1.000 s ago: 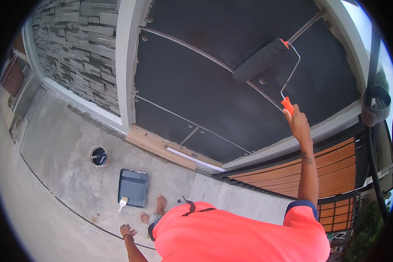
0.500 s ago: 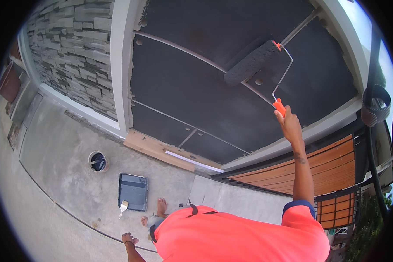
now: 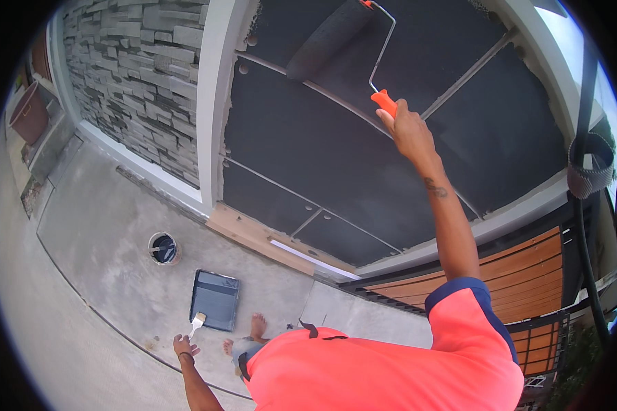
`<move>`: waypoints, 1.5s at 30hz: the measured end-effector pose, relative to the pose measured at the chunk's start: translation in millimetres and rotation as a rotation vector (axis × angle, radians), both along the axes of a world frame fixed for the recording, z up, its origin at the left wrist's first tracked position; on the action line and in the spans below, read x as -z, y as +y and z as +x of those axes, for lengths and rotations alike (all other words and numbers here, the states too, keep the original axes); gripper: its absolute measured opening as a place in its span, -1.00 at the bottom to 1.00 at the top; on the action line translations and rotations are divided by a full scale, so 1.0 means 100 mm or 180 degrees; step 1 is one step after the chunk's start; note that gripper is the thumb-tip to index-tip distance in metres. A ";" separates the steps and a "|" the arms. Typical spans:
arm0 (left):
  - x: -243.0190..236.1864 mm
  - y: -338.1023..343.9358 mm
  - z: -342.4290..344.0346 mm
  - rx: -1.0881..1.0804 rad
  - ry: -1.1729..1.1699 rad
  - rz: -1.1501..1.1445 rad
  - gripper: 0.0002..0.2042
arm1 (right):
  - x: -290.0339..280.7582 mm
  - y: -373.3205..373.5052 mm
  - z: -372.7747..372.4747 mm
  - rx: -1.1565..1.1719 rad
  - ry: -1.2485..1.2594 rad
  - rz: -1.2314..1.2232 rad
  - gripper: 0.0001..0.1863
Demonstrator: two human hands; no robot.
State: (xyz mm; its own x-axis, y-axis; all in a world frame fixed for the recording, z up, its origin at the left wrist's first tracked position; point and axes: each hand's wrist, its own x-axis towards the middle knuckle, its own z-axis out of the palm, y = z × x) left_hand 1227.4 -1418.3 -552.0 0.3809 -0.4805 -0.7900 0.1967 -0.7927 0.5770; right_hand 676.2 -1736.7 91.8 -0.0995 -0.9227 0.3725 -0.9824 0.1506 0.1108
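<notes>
My right hand (image 3: 410,130) is raised and wrapped round the orange handle of a paint roller (image 3: 329,40). The roller's dark grey sleeve lies against the dark painted wall panel (image 3: 322,144), across a pale groove in its upper left part. My left hand (image 3: 185,346) hangs low over the floor with fingers loosely apart and nothing in it. In the picture it is nearest to a white-handled paintbrush (image 3: 197,322), which rests at the edge of a black paint tray (image 3: 237,288). Dark grey paint coats the inside of the tray.
A paint bucket (image 3: 176,255) with a stick or brush in it stands on the concrete floor (image 3: 110,219). Brown board (image 3: 253,236) lies along the wall's foot. Stone cladding (image 3: 130,82) is on the left; slatted orange-brown panels (image 3: 521,274) and a black post (image 3: 583,240) are on the right.
My right hand has moved the roller up and to the left across the panel. My left hand has shifted slightly up and left in the picture, and the view has shifted too.
</notes>
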 end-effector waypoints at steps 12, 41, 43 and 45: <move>0.25 1.34 -0.13 -0.0617 0.0384 0.1734 -0.54 | -0.12 0.36 -0.04 0.0238 0.0046 0.0261 -0.44; -0.23 1.89 -0.95 -0.0282 0.0680 0.2047 -0.56 | 1.25 1.85 -0.82 0.0216 -0.1986 0.0580 -0.62; -0.35 1.75 -0.84 0.0709 0.0086 0.1881 -0.58 | 2.07 2.09 -0.62 -0.0090 -0.3197 0.0516 -0.65; -0.39 1.63 -0.68 0.0999 0.0034 0.1319 -0.50 | 2.87 2.29 -0.28 0.0195 -0.4138 0.0738 -0.61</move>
